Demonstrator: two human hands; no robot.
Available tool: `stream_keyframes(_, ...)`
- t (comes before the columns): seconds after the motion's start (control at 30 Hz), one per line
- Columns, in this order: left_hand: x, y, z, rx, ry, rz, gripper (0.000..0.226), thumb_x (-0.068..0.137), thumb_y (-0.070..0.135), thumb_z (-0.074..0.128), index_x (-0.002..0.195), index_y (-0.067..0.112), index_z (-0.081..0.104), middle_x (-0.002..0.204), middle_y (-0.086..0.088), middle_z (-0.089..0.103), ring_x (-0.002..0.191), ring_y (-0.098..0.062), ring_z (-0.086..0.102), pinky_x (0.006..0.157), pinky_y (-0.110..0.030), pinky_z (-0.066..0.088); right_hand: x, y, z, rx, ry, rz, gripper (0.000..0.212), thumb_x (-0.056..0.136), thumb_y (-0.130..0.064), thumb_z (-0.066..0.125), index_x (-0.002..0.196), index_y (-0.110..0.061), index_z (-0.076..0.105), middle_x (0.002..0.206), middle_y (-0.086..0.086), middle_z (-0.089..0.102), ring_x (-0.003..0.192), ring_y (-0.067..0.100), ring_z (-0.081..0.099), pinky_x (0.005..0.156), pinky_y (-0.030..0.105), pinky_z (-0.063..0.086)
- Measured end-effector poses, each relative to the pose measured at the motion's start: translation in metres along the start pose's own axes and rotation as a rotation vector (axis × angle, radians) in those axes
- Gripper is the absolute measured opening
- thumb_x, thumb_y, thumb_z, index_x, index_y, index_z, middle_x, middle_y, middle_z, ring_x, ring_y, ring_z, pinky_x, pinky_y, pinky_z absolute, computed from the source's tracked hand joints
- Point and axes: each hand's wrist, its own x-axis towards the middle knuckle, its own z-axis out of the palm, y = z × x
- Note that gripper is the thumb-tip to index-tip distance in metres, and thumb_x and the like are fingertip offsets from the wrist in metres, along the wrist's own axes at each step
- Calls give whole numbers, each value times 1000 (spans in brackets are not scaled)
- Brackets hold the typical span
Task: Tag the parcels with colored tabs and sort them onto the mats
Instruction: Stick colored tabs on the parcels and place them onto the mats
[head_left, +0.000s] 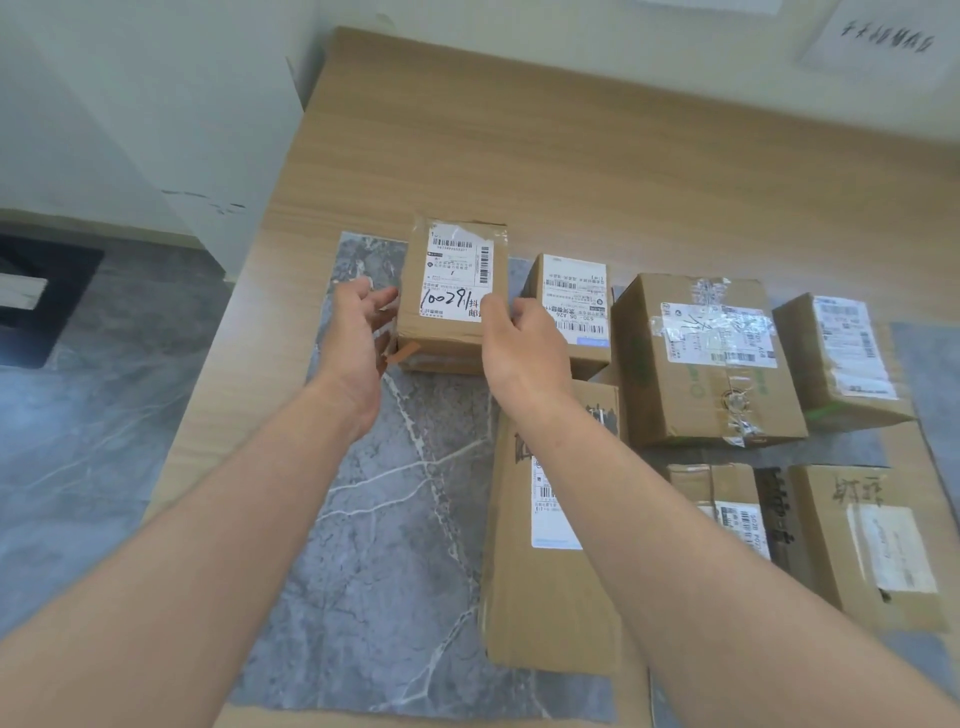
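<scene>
A small brown parcel (451, 291) with a white label and handwritten numbers stands at the far end of the grey marble-patterned mat (384, 519). My right hand (519, 338) grips its near right corner, thumb on the label. My left hand (363, 332) is by its left side, fingers spread and just touching or nearly touching it. An orange tab (401, 354) sticks out at the parcel's lower left corner.
Several more cardboard parcels lie to the right: a long one (550, 587) under my right forearm, a small one (574, 306), a large taped one (706, 364). A second grey mat (930, 374) shows at the far right. The wooden table (571, 156) continues behind; its left edge drops to the floor.
</scene>
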Motion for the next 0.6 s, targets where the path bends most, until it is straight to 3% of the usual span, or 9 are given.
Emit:
stream_keyframes(0.03, -4, 3, 1, 12, 8, 13, 53, 98, 55, 33, 132, 28, 64, 136, 6, 60, 121, -14, 51, 108, -36, 38, -2, -1, -2, 15, 10, 1, 28, 104, -45, 40, 102, -18, 50, 81, -8, 47, 72, 10, 48, 61, 32, 35)
stream_keyframes(0.1, -14, 8, 4, 42, -17, 69, 50, 102, 52, 30, 141, 34, 55, 145, 16, 50, 122, 0, 42, 112, -31, 25, -8, -3, -6, 36, 30, -4, 27, 105, -43, 38, 111, -20, 51, 89, -10, 53, 79, 4, 50, 66, 28, 38)
stream_keyframes(0.2, -40, 14, 11, 140, -93, 184, 36, 107, 43, 29, 137, 41, 48, 115, 33, 52, 95, 23, 49, 86, -3, 34, -24, -5, -11, 66, 67, -67, 36, 105, -40, 35, 106, -13, 58, 90, -1, 59, 80, 13, 53, 76, 36, 43)
stream_keyframes(0.23, -53, 16, 14, 176, -133, 230, 32, 108, 40, 28, 134, 43, 47, 110, 38, 53, 91, 29, 50, 81, 1, 37, -31, -5, -12, 79, 75, -87, 38, 106, -41, 34, 106, -13, 60, 91, -3, 61, 83, 13, 54, 80, 39, 43)
stream_keyframes(0.27, -63, 15, 16, 197, -163, 267, 32, 108, 40, 28, 133, 44, 49, 114, 39, 57, 100, 29, 51, 91, -2, 39, -38, -6, -13, 90, 78, -99, 39, 107, -43, 33, 108, -15, 61, 93, -6, 62, 87, 11, 55, 83, 39, 43)
stream_keyframes(0.33, -79, 12, 17, 221, -186, 307, 48, 99, 52, 33, 140, 41, 53, 139, 25, 57, 130, 11, 47, 118, -28, 32, -53, -6, -17, 111, 83, -112, 40, 109, -44, 32, 112, -19, 62, 94, -15, 59, 92, 10, 55, 85, 35, 39)
stream_keyframes(0.37, -87, 11, 17, 220, -203, 317, 58, 92, 58, 34, 145, 39, 51, 147, 20, 52, 138, 4, 42, 122, -36, 26, -61, -6, -20, 115, 88, -121, 40, 110, -45, 32, 111, -19, 62, 91, -17, 57, 92, 11, 54, 85, 34, 36)
stream_keyframes(0.47, -118, 11, 23, 222, -236, 302, 68, 86, 62, 31, 149, 40, 45, 156, 21, 41, 144, 4, 31, 120, -30, 18, -87, -3, -37, 130, 98, -147, 44, 110, -48, 30, 102, -17, 60, 92, -9, 60, 88, 9, 54, 82, 34, 36)
stream_keyframes(0.6, -165, 15, 32, 204, -257, 303, 71, 83, 65, 32, 148, 40, 46, 155, 22, 39, 143, 4, 30, 109, -24, 17, -122, 3, -65, 172, 110, -136, 42, 110, -50, 30, 98, -21, 57, 89, -13, 59, 93, 13, 54, 86, 35, 39)
